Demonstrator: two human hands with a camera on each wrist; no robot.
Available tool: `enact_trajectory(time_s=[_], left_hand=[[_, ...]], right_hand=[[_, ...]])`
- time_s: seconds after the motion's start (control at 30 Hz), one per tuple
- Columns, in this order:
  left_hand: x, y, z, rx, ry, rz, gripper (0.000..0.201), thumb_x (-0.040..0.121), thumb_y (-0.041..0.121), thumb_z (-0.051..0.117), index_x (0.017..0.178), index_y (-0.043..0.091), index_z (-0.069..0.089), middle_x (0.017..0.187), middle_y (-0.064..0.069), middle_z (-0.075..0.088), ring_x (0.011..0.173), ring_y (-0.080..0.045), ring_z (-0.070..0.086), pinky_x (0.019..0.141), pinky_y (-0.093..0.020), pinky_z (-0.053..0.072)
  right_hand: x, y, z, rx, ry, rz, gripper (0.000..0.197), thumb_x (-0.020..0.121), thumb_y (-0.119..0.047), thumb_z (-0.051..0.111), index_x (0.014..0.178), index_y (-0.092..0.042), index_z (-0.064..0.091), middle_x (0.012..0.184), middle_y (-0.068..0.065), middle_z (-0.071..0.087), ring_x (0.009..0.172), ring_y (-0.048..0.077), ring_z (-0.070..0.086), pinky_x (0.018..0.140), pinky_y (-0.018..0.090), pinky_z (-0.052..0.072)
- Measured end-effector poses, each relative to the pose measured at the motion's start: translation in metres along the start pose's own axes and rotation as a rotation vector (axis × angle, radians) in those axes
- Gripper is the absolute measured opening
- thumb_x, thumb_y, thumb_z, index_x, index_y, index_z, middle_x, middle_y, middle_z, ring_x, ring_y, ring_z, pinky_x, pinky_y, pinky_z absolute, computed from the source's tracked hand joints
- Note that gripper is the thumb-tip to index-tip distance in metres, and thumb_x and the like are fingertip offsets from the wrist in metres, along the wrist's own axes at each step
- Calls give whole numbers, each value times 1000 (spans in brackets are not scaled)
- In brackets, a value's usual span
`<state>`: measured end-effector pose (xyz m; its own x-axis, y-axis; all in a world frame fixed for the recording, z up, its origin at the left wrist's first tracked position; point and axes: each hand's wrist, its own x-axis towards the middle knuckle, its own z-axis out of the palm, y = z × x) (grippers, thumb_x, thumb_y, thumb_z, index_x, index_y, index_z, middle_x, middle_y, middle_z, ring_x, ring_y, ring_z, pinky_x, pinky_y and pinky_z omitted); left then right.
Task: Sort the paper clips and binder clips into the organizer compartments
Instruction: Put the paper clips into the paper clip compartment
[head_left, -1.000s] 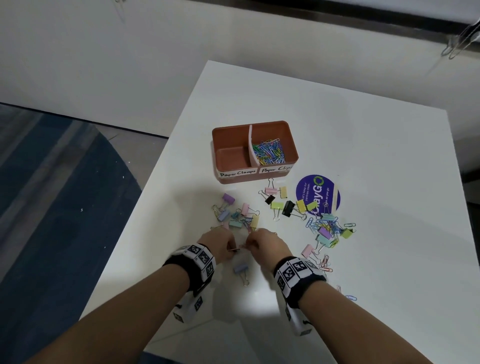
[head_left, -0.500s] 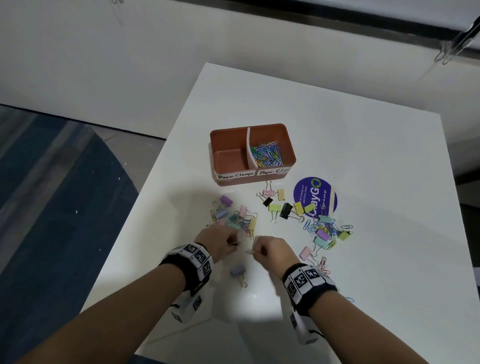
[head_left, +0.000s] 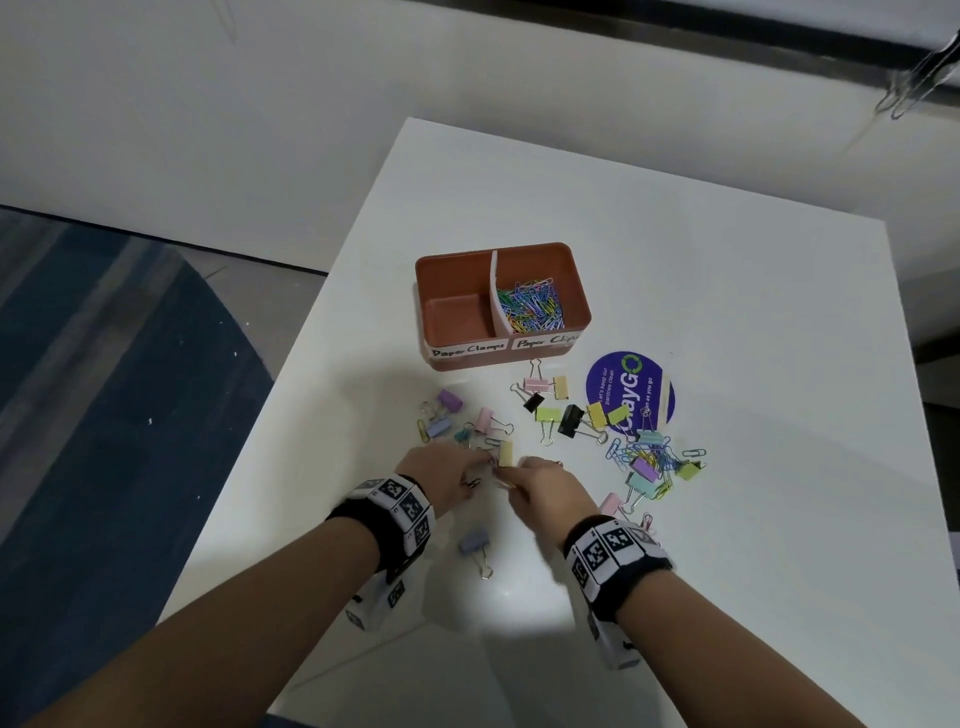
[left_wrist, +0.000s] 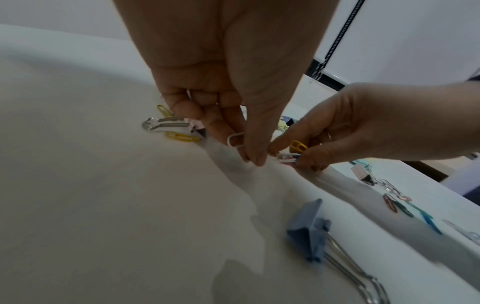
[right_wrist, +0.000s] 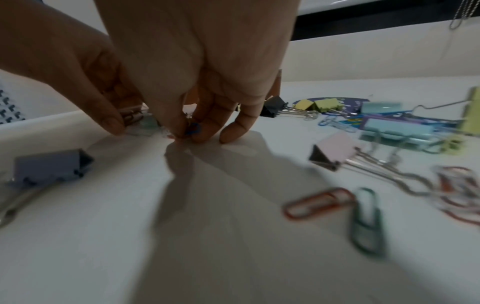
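The brown organizer (head_left: 576, 291) stands mid-table; its right compartment holds coloured paper clips (head_left: 532, 307), and its left one shows only bare floor. Just in front of a yellow binder clip (head_left: 505, 453), my left hand (head_left: 480, 470) and right hand (head_left: 509, 477) meet fingertip to fingertip on the table. The left hand (left_wrist: 250, 160) pinches a white paper clip (left_wrist: 235, 139). The right hand (right_wrist: 187, 133) pinches a few small paper clips, a blue one (right_wrist: 193, 126) and a yellow one (left_wrist: 298, 146) among them. A blue-grey binder clip (head_left: 474, 543) lies between my wrists.
Pastel and black binder clips (head_left: 571, 420) lie scattered in front of the organizer. A mixed pile of clips (head_left: 649, 465) sits right of my hands, by a round purple sticker (head_left: 629, 392). The table's left edge (head_left: 291, 415) drops to the floor.
My hands drew slightly apart half a second ago and have come together again, a little farther forward near the yellow binder clip.
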<state>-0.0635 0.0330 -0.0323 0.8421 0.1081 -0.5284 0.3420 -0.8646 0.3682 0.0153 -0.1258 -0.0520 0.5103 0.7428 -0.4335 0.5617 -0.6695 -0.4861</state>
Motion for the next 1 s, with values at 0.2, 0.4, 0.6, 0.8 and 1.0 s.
enact_trajectory(time_s=[0.2, 0.4, 0.6, 0.8, 1.0], left_hand=[[-6, 1, 9, -53, 45, -15, 28, 85, 28, 62, 112, 24, 59, 109, 2, 66, 104, -20, 59, 93, -32, 44], [-8, 8, 11, -228, 82, -53, 33, 82, 23, 66, 111, 22, 51, 85, 6, 59, 90, -19, 59, 86, -34, 50], [-9, 14, 6, -221, 13, -20, 64, 84, 21, 64, 140, 28, 34, 97, 0, 65, 92, -19, 60, 86, -30, 49], [-15, 4, 3, -191, 9, -41, 32, 81, 23, 66, 110, 20, 52, 98, -3, 66, 89, -21, 59, 79, -29, 45], [-18, -6, -5, -155, -69, -13, 53, 82, 19, 65, 131, 25, 46, 104, -7, 67, 97, -23, 60, 85, -28, 44]], right_hand=[[-24, 21, -3, 85, 8, -35, 37, 83, -18, 44, 112, -24, 66, 97, 5, 65, 90, 26, 64, 80, 31, 51], [-29, 26, -10, 180, 77, 86, 21, 89, -16, 51, 106, -21, 63, 96, 5, 68, 89, 25, 62, 76, 29, 48], [-18, 16, -5, 122, 3, 49, 33, 90, -19, 49, 120, -25, 61, 107, 7, 66, 101, 28, 61, 86, 35, 50], [-11, 3, -1, 68, -50, -86, 37, 95, -20, 43, 124, -38, 57, 98, 9, 56, 90, 29, 57, 80, 33, 48], [-8, 5, -5, 160, 27, 16, 33, 91, -16, 48, 121, -23, 61, 115, 9, 63, 107, 28, 60, 92, 33, 47]])
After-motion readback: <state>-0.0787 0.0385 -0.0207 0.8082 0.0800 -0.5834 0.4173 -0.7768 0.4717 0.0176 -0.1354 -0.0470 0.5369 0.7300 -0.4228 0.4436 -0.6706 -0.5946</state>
